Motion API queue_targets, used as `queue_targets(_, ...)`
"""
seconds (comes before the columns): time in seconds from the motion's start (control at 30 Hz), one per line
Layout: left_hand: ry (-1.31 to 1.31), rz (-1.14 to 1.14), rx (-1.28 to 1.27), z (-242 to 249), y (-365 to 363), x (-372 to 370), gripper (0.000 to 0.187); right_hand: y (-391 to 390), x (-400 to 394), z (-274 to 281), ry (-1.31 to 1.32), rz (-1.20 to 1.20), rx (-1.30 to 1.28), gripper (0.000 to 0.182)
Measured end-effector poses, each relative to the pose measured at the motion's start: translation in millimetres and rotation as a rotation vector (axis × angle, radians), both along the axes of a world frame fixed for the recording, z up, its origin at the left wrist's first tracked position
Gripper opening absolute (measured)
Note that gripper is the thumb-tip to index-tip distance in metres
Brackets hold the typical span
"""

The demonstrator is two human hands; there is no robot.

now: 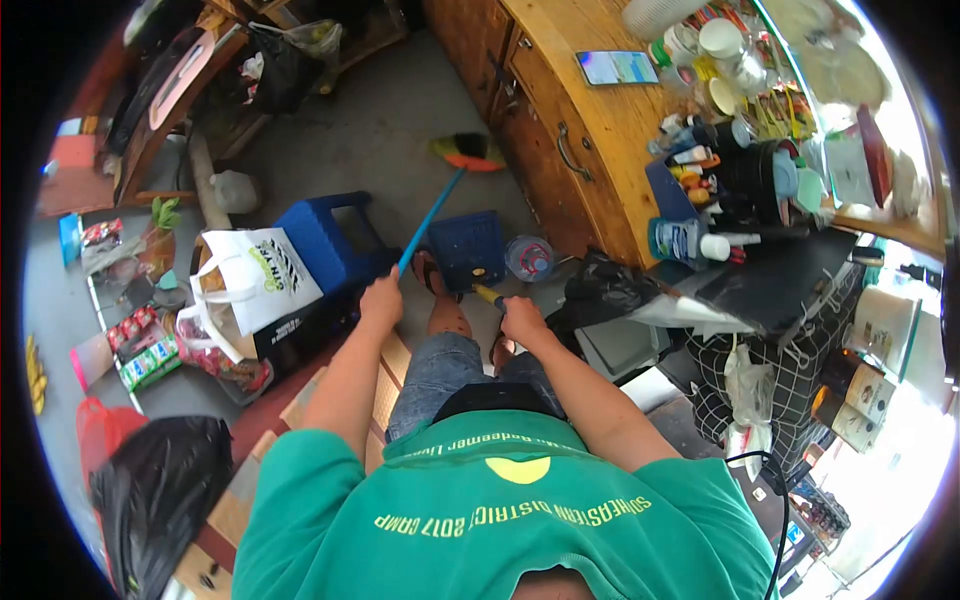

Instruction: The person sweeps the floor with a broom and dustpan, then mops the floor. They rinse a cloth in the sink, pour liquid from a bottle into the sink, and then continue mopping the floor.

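Note:
My left hand [381, 302] is closed around the blue handle of a broom [432, 222]. The orange broom head with dark and greenish bristles [468, 150] rests near the floor, close to the wooden cabinet front, and looks slightly blurred. In my right hand [522, 320] is the yellowish handle of a blue dustpan [467, 248]. The dustpan lies low in front of my feet, its open side away from me. Between the broom head and the dustpan is a gap of grey floor [385, 120]. A clear plastic container [530, 258] stands just right of the dustpan.
A blue plastic stool [330, 245] and a white tote bag [262, 280] are on the left. Along the right runs a wooden cabinet [560, 110] bearing a phone [616, 67], jars and bottles. A black plastic bag [605, 285] hangs near my right arm.

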State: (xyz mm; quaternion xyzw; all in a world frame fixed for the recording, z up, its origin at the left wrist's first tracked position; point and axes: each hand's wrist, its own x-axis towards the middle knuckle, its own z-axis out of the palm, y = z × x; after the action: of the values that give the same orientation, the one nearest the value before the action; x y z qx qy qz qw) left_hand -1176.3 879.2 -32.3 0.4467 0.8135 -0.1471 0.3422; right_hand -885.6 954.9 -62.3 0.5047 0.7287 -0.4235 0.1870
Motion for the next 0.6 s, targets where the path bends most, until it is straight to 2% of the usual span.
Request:
queue_targets(0.1,0.02,0.078,-0.071,36,-75,39,0.046,-15,21,-1,0.018,0.132,0.04,0.036)
queue_targets(0.23,0.086,0.136,-0.187,94,-135,58,0.052,-32,36,21,0.054,0.161,0.015,0.029)
queue_targets(0.3,0.107,0.142,-0.122,116,-155,53,0.058,-44,42,29,0.022,0.189,-0.007,0.024)
queue_targets(0.43,0.158,0.235,0.061,127,-175,58,0.058,-80,61,5,0.086,0.271,-0.008,0.02)
queue_targets(0.5,0.127,0.363,0.134,102,-167,61,0.062,-100,70,-6,0.084,0.318,-0.002,0.021)
queue_targets(0.6,-0.002,0.424,0.309,3,-166,60,0.068,-122,77,12,0.136,0.335,0.054,0.028)
